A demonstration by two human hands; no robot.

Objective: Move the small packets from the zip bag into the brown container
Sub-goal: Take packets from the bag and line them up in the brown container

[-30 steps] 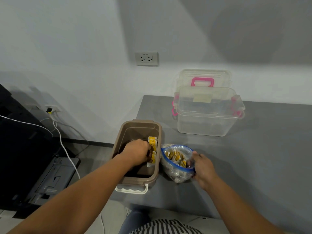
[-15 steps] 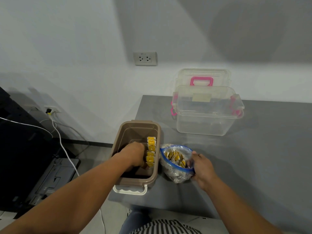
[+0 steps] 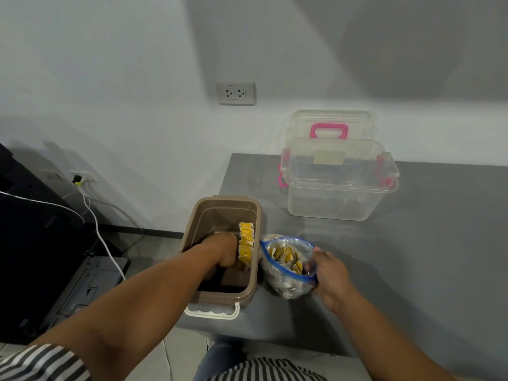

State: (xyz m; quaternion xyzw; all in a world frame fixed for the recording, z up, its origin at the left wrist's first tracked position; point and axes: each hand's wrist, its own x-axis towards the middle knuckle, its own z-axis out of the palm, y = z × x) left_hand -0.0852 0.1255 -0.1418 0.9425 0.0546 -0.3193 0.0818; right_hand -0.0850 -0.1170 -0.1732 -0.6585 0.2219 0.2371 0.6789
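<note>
The brown container stands open at the grey table's left edge. A row of small yellow and white packets stands along its right inner wall. My left hand is deep inside the container, fingers curled against the near end of that row; whether it grips a packet is hidden. Just right of the container sits the clear zip bag with a blue rim, holding several more packets. My right hand pinches the bag's near right rim and holds it open.
A clear plastic box with pink latches stands at the back of the grey table, its lid with a pink handle leaning on the wall. Left of the table are dark equipment and a white cable.
My left hand has sunk lower into the brown container beside the packet row. My right hand and the zip bag have stayed in place.
</note>
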